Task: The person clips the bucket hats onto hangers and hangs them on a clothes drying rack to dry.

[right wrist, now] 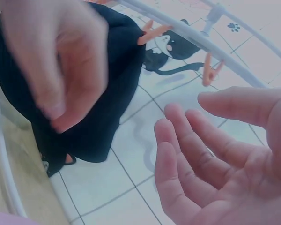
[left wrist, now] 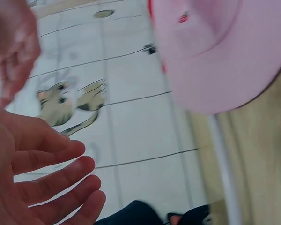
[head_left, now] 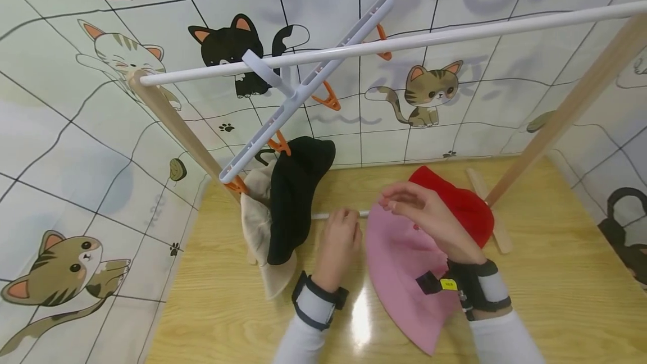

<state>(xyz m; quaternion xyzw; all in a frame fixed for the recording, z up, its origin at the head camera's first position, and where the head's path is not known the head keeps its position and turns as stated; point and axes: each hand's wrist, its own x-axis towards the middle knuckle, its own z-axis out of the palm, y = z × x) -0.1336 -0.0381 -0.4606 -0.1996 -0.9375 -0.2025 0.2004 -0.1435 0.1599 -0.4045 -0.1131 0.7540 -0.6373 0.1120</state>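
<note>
A pink hat (head_left: 404, 263) is seen lying flat on the wooden tabletop (head_left: 556, 296), with a red hat (head_left: 465, 206) touching its far edge and partly overlapped by it. The right hand (head_left: 429, 212) is held above the far part of the pink hat, fingers extended and relaxed; nothing is gripped by it, as confirmed in the right wrist view, where the fingers (right wrist: 192, 154) are spread loosely with an empty palm. Whether the pink hat is touched by this hand cannot be told. The left hand (head_left: 341, 240) is positioned just left of the pink hat, near a thin white rod (head_left: 323, 215) lying on the tabletop. In the left wrist view its fingers (left wrist: 61, 183) are shown loosely extended, holding nothing, with the pink hat's brim (left wrist: 215, 61) beyond them.

A white rail (head_left: 455, 35) is carried across light wooden uprights (head_left: 571, 105). From the rail a white clip hanger (head_left: 303, 86) with orange clips (head_left: 326, 100) is hung at a slant. A black hat (head_left: 293, 201) and a beige hat (head_left: 260, 229) are noted hanging from the lower clips, just left of the left hand, the black one in front. The walls (head_left: 76, 156) are covered with a cat-pattern tile print.
</note>
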